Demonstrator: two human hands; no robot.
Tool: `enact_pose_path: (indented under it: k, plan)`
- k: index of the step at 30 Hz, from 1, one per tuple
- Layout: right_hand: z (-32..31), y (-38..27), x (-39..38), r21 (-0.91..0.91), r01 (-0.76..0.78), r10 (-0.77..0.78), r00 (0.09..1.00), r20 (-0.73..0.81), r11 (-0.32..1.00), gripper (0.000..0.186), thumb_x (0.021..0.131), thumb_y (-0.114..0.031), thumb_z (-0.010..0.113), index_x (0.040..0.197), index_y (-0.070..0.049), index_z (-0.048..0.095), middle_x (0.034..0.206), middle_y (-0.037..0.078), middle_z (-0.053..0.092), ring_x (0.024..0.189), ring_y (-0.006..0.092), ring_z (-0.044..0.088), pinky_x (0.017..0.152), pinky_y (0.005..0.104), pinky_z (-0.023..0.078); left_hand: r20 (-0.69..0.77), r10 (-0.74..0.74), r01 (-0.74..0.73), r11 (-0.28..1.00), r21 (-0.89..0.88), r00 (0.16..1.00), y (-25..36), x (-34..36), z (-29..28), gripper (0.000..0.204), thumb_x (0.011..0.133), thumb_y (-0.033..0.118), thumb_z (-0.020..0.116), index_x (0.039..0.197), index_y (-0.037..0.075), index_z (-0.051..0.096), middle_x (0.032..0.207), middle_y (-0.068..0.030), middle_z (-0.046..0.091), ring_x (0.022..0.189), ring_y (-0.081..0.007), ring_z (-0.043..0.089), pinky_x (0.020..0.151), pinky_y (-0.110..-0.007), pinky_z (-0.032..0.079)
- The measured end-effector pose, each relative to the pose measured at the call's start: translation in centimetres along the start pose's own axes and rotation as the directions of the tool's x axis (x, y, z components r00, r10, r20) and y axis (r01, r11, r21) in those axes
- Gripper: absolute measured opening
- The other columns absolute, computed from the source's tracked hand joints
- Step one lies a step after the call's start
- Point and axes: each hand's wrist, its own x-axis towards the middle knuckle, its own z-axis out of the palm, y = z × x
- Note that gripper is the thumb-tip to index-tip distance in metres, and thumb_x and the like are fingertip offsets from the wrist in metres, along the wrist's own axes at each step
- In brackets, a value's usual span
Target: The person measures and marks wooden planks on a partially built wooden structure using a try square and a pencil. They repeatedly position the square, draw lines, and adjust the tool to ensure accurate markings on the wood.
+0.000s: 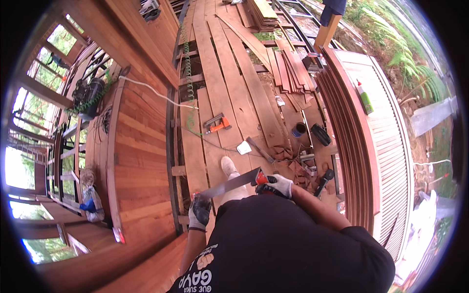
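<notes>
A handsaw with a grey metal blade and a red and black handle lies across the front of my body. My right hand, in a white and dark glove, is closed around its handle. At the narrow left end of the blade, my left hand has its gloved fingers curled against the tip. A small bit of red shows there, too small to name. Below the blade, one light shoe stands on the planks.
An orange nail gun lies on the plank floor, with a green coiled hose nearby. A hammer, an angle grinder and wood scraps lie ahead right. Stacked louvred panels stand right, holding a green bottle.
</notes>
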Motion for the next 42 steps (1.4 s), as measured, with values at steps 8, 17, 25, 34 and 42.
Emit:
enact_pose_path:
  k: [8,17,25,34,42]
  plan:
    - [-6.4,-7.0,9.9,0.182,-0.027,0.058,0.983,-0.172,0.983,0.037,0.098,-0.024,0.066,0.129,-0.004,0.064,0.107,0.01,0.073,0.101,0.0208,0.07,0.09,0.0347,0.055,0.05,-0.059,0.041,0.95,0.309,0.997,13.7,14.6,16.7,0.017,0.095,0.029,0.069,0.107,0.016,0.068,0.105,-0.0078,0.073,0.097,-0.0277,0.069,0.088,-0.047,0.056]
    - [-9.0,-9.5,13.6,-0.539,-0.132,-0.05,0.949,-0.31,0.832,0.052,0.087,-0.019,0.069,0.139,-0.02,0.06,0.145,0.014,0.053,0.135,0.0362,0.048,0.113,0.0463,0.039,-0.035,-0.332,0.329,0.905,0.269,0.943,10.9,24.3,38.3,0.021,0.096,0.034,0.067,0.096,0.015,0.059,0.08,-0.0064,0.065,0.077,-0.0262,0.066,0.082,-0.046,0.057]
    - [-20.2,-12.5,17.7,-0.41,-0.552,0.312,0.795,-0.52,0.726,0.056,0.086,-0.037,0.066,0.139,-0.018,0.059,0.14,0.018,0.057,0.132,0.0368,0.051,0.11,0.0451,0.041,-0.049,-0.246,0.226,0.771,0.595,0.968,8.0,37.0,47.6,0.016,0.095,0.028,0.064,0.091,0.015,0.056,0.063,-0.0003,0.044,0.057,-0.0201,0.05,0.07,-0.043,0.053]
    - [-32.8,-16.1,18.2,0.037,-0.423,0.346,0.685,-0.641,0.905,0.041,0.091,-0.041,0.065,0.117,-0.01,0.07,0.11,0.02,0.072,0.107,0.0376,0.067,0.094,0.0428,0.052,-0.175,-0.244,0.297,0.669,0.682,0.954,5.0,45.6,65.2,0.011,0.092,0.023,0.063,0.087,0.016,0.056,0.059,0.0004,0.039,0.055,-0.0188,0.044,0.071,-0.042,0.048]
    - [-40.9,-20.7,17.0,0.225,-0.116,0.249,0.609,-0.753,0.967,0.033,0.09,-0.034,0.066,0.103,-0.004,0.069,0.098,0.016,0.072,0.09,0.0327,0.068,0.082,0.0407,0.053,-0.034,-0.397,0.277,0.574,0.77,0.917,-2.0,52.0,75.4,0.017,0.095,0.029,0.063,0.099,0.013,0.056,0.059,0.0002,0.039,0.056,-0.019,0.044,0.07,-0.042,0.048]
